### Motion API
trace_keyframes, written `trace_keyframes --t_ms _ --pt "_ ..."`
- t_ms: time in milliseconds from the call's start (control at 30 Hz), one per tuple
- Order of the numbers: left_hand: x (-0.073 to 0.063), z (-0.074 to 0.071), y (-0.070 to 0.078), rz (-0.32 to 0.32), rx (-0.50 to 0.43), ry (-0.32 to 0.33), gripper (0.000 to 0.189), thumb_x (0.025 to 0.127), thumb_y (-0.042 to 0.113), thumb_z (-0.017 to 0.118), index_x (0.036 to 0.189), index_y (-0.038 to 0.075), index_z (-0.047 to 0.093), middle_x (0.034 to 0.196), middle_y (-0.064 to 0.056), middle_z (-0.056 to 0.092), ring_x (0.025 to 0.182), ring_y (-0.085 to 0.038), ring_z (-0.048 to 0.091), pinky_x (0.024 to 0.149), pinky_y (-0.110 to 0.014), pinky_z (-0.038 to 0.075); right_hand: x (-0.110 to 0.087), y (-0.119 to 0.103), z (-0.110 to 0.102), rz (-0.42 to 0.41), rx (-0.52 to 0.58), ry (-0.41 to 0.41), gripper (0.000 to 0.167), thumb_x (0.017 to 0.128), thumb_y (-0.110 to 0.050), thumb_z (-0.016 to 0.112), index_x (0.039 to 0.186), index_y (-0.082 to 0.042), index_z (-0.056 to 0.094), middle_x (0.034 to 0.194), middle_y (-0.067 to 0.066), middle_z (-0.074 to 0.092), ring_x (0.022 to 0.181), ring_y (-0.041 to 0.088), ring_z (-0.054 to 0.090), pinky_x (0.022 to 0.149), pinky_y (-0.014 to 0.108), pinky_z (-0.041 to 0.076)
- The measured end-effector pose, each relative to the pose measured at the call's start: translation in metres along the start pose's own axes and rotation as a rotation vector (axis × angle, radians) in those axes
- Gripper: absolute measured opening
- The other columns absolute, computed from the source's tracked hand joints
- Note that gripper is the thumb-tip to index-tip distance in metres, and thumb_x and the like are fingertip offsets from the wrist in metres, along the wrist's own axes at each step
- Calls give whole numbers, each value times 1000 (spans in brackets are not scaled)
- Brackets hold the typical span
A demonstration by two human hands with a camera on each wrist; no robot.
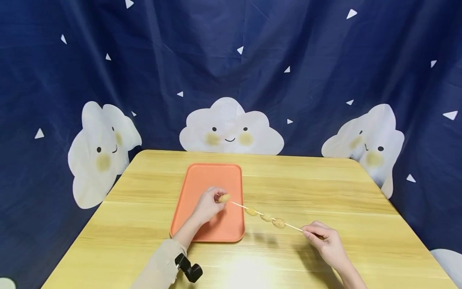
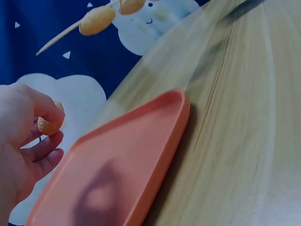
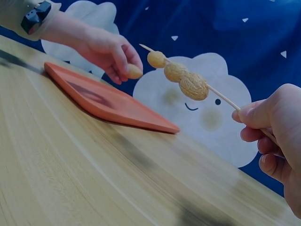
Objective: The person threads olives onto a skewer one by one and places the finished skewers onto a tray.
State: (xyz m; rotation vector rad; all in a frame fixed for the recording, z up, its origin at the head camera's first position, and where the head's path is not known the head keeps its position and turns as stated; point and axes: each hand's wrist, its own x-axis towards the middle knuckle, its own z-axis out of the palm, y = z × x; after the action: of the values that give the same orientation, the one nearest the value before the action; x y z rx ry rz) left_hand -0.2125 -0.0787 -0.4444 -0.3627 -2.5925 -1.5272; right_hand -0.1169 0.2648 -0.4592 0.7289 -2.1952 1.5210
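My left hand (image 1: 208,206) pinches a small golden-brown fried ball (image 1: 224,198) between thumb and fingers, above the orange tray (image 1: 213,174). In the left wrist view that ball (image 2: 50,123) has a rough, crinkled skin. My right hand (image 1: 327,243) holds a thin wooden skewer (image 1: 294,227) near its lower end, tilted up to the left. Three similar fried balls are threaded on it; the one nearest my right hand (image 3: 193,86) looks largest and most wrinkled. The skewer's bare pointed tip (image 3: 144,47) points toward the held ball, with a small gap between them.
The shallow tray lies on a light wood-grain table (image 1: 306,188), left of centre, nothing visible on it but shadows. Behind the table hangs a dark blue curtain (image 1: 303,44) with white clouds and triangles. A black device (image 1: 189,268) is strapped at my left wrist.
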Motion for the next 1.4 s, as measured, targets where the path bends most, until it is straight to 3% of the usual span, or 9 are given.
trace_keyframes --t_ms 200,433,567,667,800,1000,1267,1400 --pt "-8 0 6 82 -73 -55 28 73 -8 68 98 3 64 93 -4 52 79 -15 54 70 -24 50 -1 -2 0 20 -16 14 22 75 22 59 87 6 68 75 2 60 61 8 46 46 25 36" --pt "-16 -4 14 117 -190 -88 26 76 -8 69 101 0 66 93 -7 52 82 -15 52 71 -21 51 -2 -3 -1 24 -27 18 22 75 23 59 86 6 68 75 1 61 61 7 46 46 25 36" --pt "-26 -16 36 108 -200 -88 28 77 -7 69 104 -4 65 94 -11 54 82 -17 53 71 -22 51 -2 -3 -3 4 -27 17 25 74 24 59 86 5 68 75 -1 60 60 8 45 45 26 35" --pt "-29 -21 39 93 -206 -87 30 77 -8 68 107 -6 64 96 -13 55 83 -18 54 71 -24 52 -1 -4 -5 -21 -20 14 30 72 26 58 87 3 69 75 -2 60 60 8 45 45 25 35" --pt "-27 -19 25 88 -220 -59 37 76 -5 71 112 -1 63 99 -9 55 84 -16 55 72 -24 51 -1 -6 -7 -48 -20 21 37 70 28 58 88 -1 70 76 -3 61 60 8 45 45 24 35" --pt "-30 -23 30 70 -250 -38 40 76 -8 69 114 2 58 100 -10 53 82 -17 56 71 -24 52 -3 -9 -11 -41 -36 36 38 70 28 58 88 -3 71 76 -4 61 61 7 46 46 24 36" --pt "-30 -26 34 31 -383 -66 30 77 -12 66 105 -2 62 98 -12 54 80 -16 55 69 -22 50 -2 -9 -12 -28 -63 31 40 70 28 59 88 -6 71 74 -4 60 59 7 44 46 24 34" --pt "-29 -25 34 39 -389 -59 28 78 -5 68 105 -1 64 100 -10 57 85 -16 55 76 -24 50 1 -10 -12 -39 -60 27 40 70 28 59 88 -6 71 75 -4 60 60 7 45 46 24 35"
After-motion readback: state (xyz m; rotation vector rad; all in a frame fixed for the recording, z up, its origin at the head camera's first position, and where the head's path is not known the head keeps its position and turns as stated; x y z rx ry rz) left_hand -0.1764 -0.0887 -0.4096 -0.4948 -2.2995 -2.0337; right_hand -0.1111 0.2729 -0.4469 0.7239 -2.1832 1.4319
